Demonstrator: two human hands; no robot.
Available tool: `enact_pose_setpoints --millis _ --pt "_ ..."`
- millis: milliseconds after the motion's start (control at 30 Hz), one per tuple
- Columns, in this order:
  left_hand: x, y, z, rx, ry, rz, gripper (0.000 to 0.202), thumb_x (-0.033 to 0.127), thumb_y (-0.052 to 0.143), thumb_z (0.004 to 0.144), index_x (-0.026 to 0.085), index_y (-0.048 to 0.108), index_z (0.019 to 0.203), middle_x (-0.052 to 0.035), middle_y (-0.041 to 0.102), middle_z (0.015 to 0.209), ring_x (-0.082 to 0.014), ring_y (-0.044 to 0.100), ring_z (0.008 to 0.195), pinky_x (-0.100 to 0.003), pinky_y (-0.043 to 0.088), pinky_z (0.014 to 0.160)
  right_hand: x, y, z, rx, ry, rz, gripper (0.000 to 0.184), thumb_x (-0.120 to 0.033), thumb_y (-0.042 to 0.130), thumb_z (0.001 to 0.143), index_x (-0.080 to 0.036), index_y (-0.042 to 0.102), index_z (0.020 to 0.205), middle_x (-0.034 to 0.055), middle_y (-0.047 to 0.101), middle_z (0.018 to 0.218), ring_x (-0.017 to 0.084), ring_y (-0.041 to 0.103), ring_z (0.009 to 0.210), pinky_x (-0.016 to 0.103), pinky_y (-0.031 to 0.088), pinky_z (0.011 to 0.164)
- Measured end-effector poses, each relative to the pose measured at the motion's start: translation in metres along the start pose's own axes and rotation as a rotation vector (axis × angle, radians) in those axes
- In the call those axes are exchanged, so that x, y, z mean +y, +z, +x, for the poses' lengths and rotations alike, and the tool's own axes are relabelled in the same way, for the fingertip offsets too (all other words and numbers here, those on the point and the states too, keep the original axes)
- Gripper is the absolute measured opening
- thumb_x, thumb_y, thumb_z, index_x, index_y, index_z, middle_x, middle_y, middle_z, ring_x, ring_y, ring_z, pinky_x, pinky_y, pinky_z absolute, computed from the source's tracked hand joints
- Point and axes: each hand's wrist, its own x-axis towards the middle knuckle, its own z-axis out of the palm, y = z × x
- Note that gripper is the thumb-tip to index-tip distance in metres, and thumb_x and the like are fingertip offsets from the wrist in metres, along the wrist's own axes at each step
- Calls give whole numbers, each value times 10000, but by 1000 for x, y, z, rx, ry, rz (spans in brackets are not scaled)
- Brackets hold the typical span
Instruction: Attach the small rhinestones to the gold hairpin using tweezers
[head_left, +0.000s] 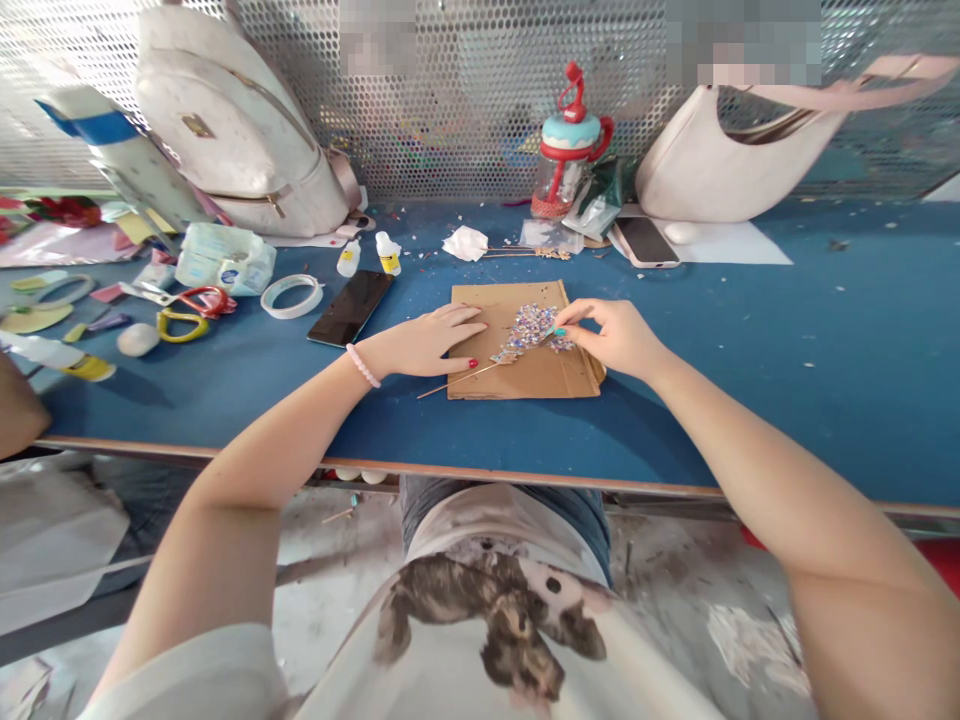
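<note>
A piece of brown cardboard (480,384) lies in front of me, with a heap of small glittery, multicoloured beads (529,320) on it. A thin stick (457,381) runs across its lower left part, and its clustered tip (508,356) touches the beads. My left hand (433,342) rests on the cardboard's left side, fingers stretched out, the thumb close to the stick. At the heap's right edge, my right hand (611,335) has thumb and forefinger pinched together. Whatever is between those fingertips is too small to make out.
Behind the cardboard lie more thin sticks (517,252) and a crumpled white tissue (465,243). Two phones (351,308), a tape roll (292,296), small bottles (388,254) and scissors (202,301) are about. A red-lidded cup (568,145) and bags (232,130) stand along the perforated panel.
</note>
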Motion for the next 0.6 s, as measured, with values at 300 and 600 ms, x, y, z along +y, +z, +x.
enact_pose_setpoints --millis 300,600 --pt "2 -2 0 -1 0 -3 709 553 433 1032 135 335 1595 -181 233 1702 -327 229 1586 -486 244 1297 7 2 1 25 6 -10 261 -444 611 911 -222 747 933 86 787 939 234 720 823 373 542 731" --pt "2 -3 0 1 -1 -10 698 559 436 1033 145 347 1588 -166 253 1699 -314 235 1584 -463 237 1301 7 4 0 36 9 -18 264 -443 610 910 -221 747 950 88 788 949 234 718 823 371 534 709"
